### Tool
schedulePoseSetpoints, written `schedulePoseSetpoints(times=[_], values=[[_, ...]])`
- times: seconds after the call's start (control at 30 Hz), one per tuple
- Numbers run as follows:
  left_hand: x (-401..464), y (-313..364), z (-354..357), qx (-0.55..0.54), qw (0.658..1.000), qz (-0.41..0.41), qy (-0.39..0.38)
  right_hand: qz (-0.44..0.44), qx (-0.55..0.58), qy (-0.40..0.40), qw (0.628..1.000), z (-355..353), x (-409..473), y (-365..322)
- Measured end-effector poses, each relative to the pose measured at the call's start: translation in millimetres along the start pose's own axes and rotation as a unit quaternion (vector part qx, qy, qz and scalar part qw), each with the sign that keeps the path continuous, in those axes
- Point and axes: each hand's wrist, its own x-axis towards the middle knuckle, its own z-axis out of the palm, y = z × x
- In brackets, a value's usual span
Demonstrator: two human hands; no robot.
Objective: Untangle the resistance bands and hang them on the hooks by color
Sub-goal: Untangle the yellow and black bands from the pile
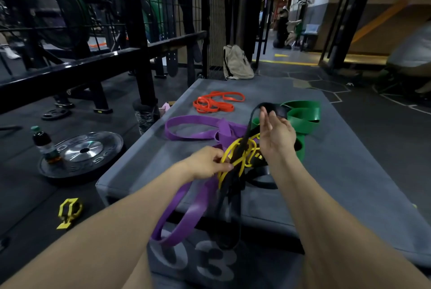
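Note:
A tangle of resistance bands lies on a grey padded box (326, 172). My left hand (206, 163) pinches the knot where a yellow band (235, 148), a purple band (186, 130) and a black band (229, 195) cross. My right hand (275, 134) is raised above the box and holds a loop of the black band up at its fingertips. Purple and black loops hang down over the box's near edge. A green band (303, 116) lies folded behind my right hand. An orange band (217, 102) lies coiled apart, farther back. No hooks are in view.
A black weight plate (81, 153) with a bottle (43, 144) on it lies on the floor to the left, near a yellow clip (68, 211). A black wire-grid rack (140, 31) stands at left. A beige bag (236, 62) leans beyond the box. People are far back.

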Motion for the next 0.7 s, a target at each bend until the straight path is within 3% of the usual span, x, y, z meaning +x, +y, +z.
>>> schedulePoseSetpoints(times=[0.07, 0.13, 0.2, 0.27, 0.43, 0.57, 0.7], values=[[0.1, 4.1, -3.0, -0.059, 0.997, -0.008, 0.043, 0.047, -0.061, -0.016, 0.997, -2.2, -3.9, -0.8], [1.1, 7.6, -11.5, -0.152, 0.984, -0.019, 0.094, 0.079, -0.207, -0.067, 0.973, -4.6, -8.8, 1.7], [0.8, 11.1, -20.0, -0.233, 0.963, -0.026, 0.132, 0.063, -0.390, -0.158, 0.905, -6.9, -14.3, 7.7], [-0.7, 13.8, -25.2, -0.280, 0.947, -0.013, 0.156, 0.048, -0.490, -0.224, 0.841, -6.3, -19.4, 14.7], [-5.4, 7.9, -30.0, -0.240, 0.958, 0.020, 0.155, 0.058, -0.567, -0.240, 0.786, -4.4, -26.5, 22.1], [-5.5, 2.1, -24.7, -0.226, 0.967, 0.007, 0.114, 0.085, -0.595, -0.216, 0.770, -8.4, -31.1, 25.0], [-4.1, 8.7, -18.4, -0.254, 0.962, 0.000, 0.100, 0.058, -0.635, -0.182, 0.749, -8.6, -25.9, 27.2]])
